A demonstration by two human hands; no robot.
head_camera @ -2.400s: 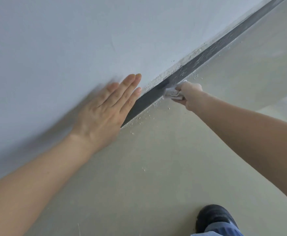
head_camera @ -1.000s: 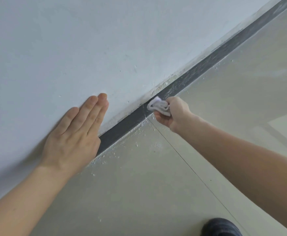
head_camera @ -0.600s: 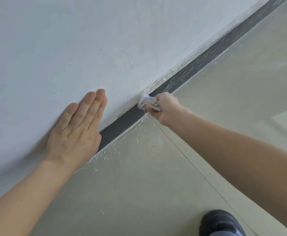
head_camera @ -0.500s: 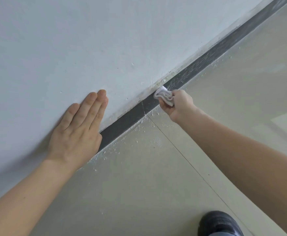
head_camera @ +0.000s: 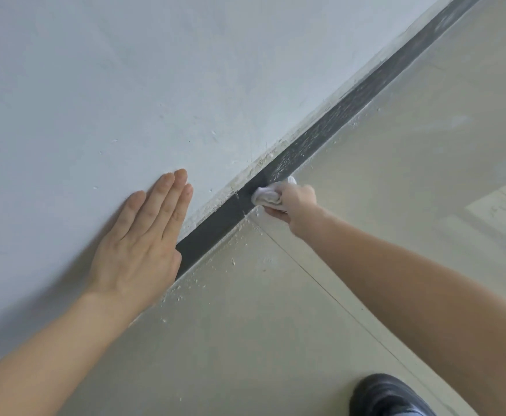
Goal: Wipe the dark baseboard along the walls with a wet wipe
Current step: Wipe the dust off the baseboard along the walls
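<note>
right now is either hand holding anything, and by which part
The right hand holds a bunched white wet wipe, fingers curled around its rear part. The left hand holds nothing.

black shoe (head_camera: 387,396) on pale floor (head_camera: 275,340), white crumbs (head_camera: 182,291) along its edge

Baseboard (head_camera: 215,226): narrow dark grey strip at the foot of the wall (head_camera: 185,85), running diagonally from lower left to upper right. It is even matte dark to the left of the wet wipe (head_camera: 265,197) and speckled with pale streaks to the right, with white crumbs along its top edge. Wet wipe: white, crumpled into a wad, pressed against the baseboard face, gripped in the right hand (head_camera: 298,202).
</note>
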